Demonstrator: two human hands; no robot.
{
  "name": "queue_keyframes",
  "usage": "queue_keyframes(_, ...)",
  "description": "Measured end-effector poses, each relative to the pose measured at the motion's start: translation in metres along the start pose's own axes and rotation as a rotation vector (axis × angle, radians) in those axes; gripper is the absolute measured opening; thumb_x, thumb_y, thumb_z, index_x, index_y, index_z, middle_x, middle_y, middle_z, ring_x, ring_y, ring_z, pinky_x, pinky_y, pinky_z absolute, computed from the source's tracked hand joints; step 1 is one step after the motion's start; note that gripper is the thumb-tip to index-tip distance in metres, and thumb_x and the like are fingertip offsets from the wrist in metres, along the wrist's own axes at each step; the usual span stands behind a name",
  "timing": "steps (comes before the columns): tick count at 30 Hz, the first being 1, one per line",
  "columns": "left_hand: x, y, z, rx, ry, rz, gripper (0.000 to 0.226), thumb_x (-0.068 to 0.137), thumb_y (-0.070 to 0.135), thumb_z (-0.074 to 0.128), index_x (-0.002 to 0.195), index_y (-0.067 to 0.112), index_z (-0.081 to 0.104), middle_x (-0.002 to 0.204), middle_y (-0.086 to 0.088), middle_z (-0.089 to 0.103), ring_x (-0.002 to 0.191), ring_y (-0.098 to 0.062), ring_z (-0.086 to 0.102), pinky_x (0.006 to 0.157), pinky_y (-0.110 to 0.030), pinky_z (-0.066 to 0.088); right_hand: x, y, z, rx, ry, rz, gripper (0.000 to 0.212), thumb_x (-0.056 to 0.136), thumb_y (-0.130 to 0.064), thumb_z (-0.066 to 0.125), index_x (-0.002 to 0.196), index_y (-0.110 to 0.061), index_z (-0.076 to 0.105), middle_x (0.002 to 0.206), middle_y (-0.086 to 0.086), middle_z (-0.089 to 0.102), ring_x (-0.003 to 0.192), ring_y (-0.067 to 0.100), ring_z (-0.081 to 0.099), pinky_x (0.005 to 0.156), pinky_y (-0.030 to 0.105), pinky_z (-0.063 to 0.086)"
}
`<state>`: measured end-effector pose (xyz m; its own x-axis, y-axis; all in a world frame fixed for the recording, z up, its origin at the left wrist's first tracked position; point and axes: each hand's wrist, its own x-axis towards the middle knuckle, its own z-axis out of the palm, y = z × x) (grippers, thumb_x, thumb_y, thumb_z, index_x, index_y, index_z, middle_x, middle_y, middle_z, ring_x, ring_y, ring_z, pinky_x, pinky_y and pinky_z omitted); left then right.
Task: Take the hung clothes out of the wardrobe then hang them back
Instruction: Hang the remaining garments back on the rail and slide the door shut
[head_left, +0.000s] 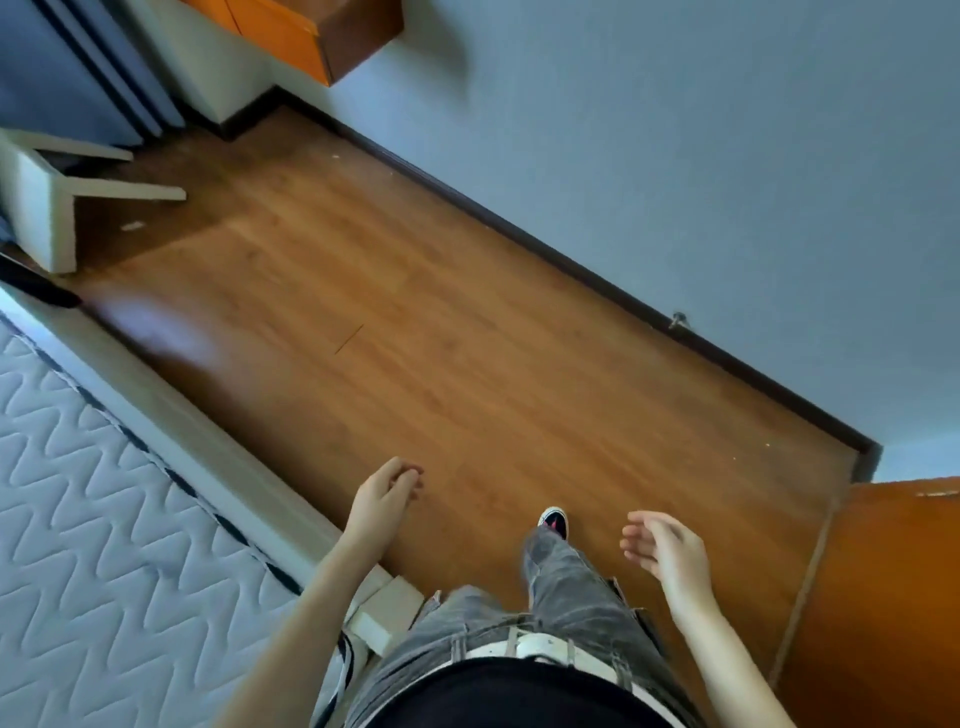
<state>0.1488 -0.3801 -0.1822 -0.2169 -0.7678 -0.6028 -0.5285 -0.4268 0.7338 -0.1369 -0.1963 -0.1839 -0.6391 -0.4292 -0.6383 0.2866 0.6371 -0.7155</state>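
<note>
No hung clothes and no hangers show in the head view. An orange-brown wooden panel (883, 587) at the lower right may be part of the wardrobe; I cannot tell for sure. My left hand (384, 493) hovers over the floor with fingers loosely curled and nothing in it. My right hand (670, 545) is held out in front of me, fingers apart and empty. Both hands are clear of the wooden panel.
A wooden floor (389, 322) runs between a quilted white mattress (104, 545) on the left and a blue-grey wall (675, 156) on the right. A white stool (47, 208) stands at the far left. An orange cabinet (291, 31) hangs on the wall at the top.
</note>
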Motion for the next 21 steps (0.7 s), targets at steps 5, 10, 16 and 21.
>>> queue_keyframes(5,0.014,0.033,0.017,-0.110,0.143,-0.109,0.021,0.100,0.017,0.047,0.096,0.020,0.067,0.094,-0.003,0.070,0.091,-0.018,0.065,0.082,-0.031,0.053,0.090,-0.125,0.033,-0.262,-0.290,-0.137,0.024,0.095,-0.008,0.045,0.090,-0.003,0.069,0.086,0.022,0.069,0.075,0.029,0.066,0.070,0.040,0.056)
queue_keyframes(10,0.035,0.015,0.001,-0.279,0.419,-0.274,0.023,0.101,0.015,0.046,0.095,0.020,0.068,0.093,-0.009,0.070,0.092,-0.028,0.065,0.085,-0.042,0.053,0.178,-0.230,0.123,-0.431,-0.556,-0.263,0.025,0.096,-0.014,0.046,0.092,-0.008,0.070,0.086,0.016,0.070,0.079,0.028,0.068,0.074,0.039,0.059)
queue_keyframes(16,0.121,0.036,-0.041,-0.465,0.645,-0.382,0.023,0.100,0.013,0.046,0.094,0.013,0.068,0.092,-0.016,0.069,0.090,-0.036,0.065,0.081,-0.044,0.052,0.264,-0.332,0.263,-0.511,-0.680,-0.331,0.025,0.097,-0.012,0.045,0.096,-0.006,0.069,0.089,0.016,0.070,0.078,0.026,0.069,0.070,0.032,0.060)
queue_keyframes(21,0.244,0.123,-0.120,-0.454,0.648,-0.288,0.021,0.099,0.016,0.047,0.093,0.018,0.068,0.093,-0.007,0.070,0.088,-0.026,0.067,0.079,-0.034,0.054,0.315,-0.424,0.345,-0.479,-0.667,-0.268,0.024,0.095,-0.004,0.045,0.094,-0.002,0.069,0.088,0.023,0.069,0.077,0.032,0.068,0.075,0.044,0.059)
